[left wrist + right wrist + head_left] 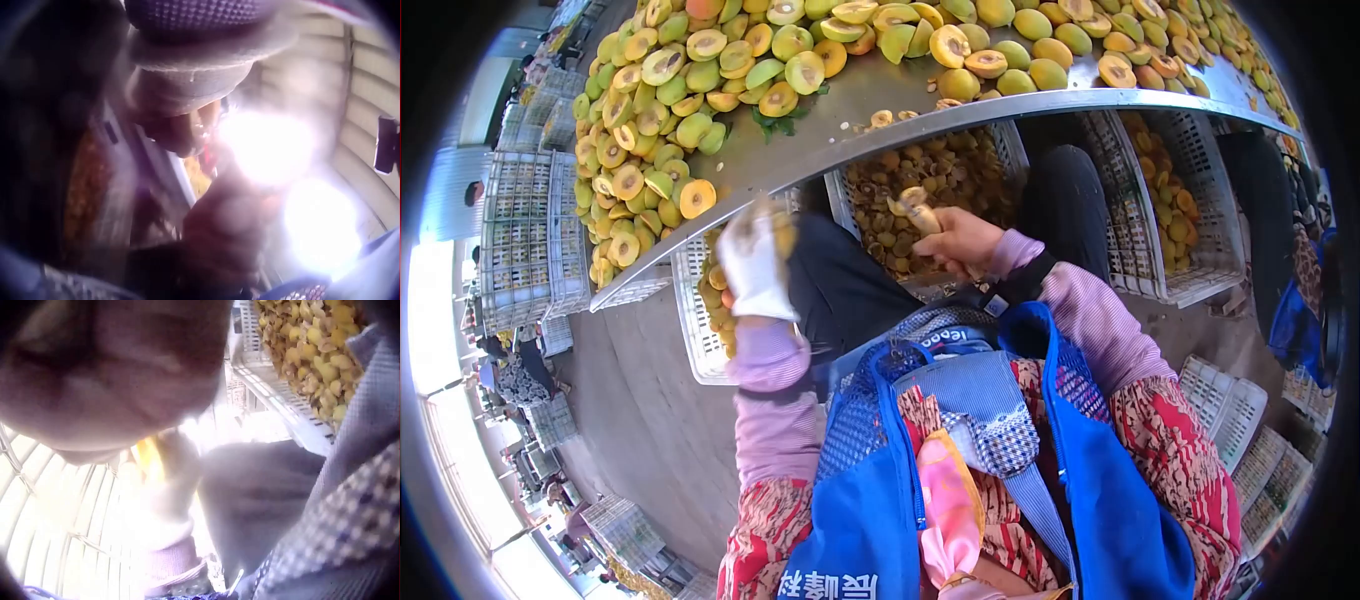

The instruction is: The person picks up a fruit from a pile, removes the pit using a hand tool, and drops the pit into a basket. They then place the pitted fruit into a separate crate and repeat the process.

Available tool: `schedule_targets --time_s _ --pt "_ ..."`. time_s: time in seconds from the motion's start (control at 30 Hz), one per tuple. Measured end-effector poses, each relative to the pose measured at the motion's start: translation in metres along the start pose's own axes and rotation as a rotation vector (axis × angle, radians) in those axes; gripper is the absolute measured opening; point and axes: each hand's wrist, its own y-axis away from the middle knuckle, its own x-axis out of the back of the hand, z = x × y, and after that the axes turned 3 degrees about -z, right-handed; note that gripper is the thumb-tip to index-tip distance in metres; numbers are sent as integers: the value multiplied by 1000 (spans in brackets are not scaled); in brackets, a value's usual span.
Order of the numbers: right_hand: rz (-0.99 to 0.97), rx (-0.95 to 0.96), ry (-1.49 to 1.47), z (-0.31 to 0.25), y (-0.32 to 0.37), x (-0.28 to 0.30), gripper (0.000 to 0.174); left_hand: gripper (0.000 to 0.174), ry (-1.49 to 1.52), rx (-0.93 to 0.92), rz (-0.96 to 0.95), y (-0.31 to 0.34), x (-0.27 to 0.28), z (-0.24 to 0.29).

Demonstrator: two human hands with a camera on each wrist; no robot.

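In the head view the left hand (758, 262), in a white glove and blurred, is raised beside the metal table's edge (800, 180). A yellow-orange piece of fruit (149, 459) shows at its fingers in the right wrist view, apparently held. The bare right hand (965, 240) curls round a short pale tool-like object (918, 212) above a crate of cut fruit pieces (960, 170); its far end is unclear, with a yellowish piece beside it. Halved yellow-green fruit (625, 180) lies heaped on the table. Glare hides much of both wrist views.
A white crate (700, 340) with fruit stands under the table at left, and another fruit crate (1200, 210) at right, beyond the person's knee. Stacked crates (525, 230) stand further left. Another person's dark-clothed leg (1260, 200) shows at far right.
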Motion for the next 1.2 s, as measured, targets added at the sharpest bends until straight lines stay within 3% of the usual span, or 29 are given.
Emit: schedule_targets --time_s 0.03,0.1,0.13,0.2,0.23,0.27,0.3,0.33,0.37,0.4,0.5,0.63,0.73,0.8,0.87,0.9,0.93,0.97,1.03,1.1,1.17,1.2 --pt "312 109 155 11 -11 0 19 30 -473 -71 189 -6 18 3" --pt "296 99 -66 11 -17 7 24 31 -1389 -448 544 -29 50 -6" --pt "322 123 -32 8 -16 5 26 31 -1393 -445 548 -37 51 -7" --pt "358 112 69 10 -24 3 34 38 -1034 -243 265 -68 49 2" --pt "358 123 76 13 -34 6 34 41 -952 -256 150 -89 40 4" --pt "526 295 292 18 -40 7 33 44 -970 -353 66 -115 29 0" --pt "691 462 505 22 -42 6 32 48 -950 -337 0 -133 8 13" --pt "539 300 392 10 -33 4 33 51 -939 -353 0 -156 -11 13" --pt "546 294 386 12 -35 2 33 53 -958 -446 -44 -176 -27 16" --pt "429 258 466 19 -36 0 32 56 -978 -515 -82 -191 -44 17" --pt "192 198 631 32 -28 -11 34 51 -1200 -263 -41 -199 -96 24" --pt "123 155 542 14 -13 -16 35 48 -1115 -293 15 -210 -97 12" --pt "168 167 359 8 -11 -14 35 45 -861 -382 38 -196 -79 17" --pt "174 223 42 3 -4 -16 31 45 -499 -305 -131 -178 -57 14" --pt "189 319 -52 -12 4 -23 26 36 259 66 -204 -91 -59 57" --pt "203 407 -145 -17 5 -29 21 34 261 -125 -269 -79 -52 36" --pt "229 525 -153 -15 -2 -34 21 27 398 -36 -325 -58 -49 25" --pt "219 530 -150 -17 -1 -38 21 31 563 39 -286 -37 -55 11" --pt "52 414 -254 -21 2 -48 28 30 887 150 -260 -9 -72 -17" --pt "98 432 -179 -9 -9 -50 28 22 1130 166 -160 8 -85 -14" --pt "80 187 -22 -8 -5 -43 29 21 1078 258 -57 3 -83 -31" --pt "191 167 145 -17 3 -44 31 27 1053 237 -39 6 -85 -25"
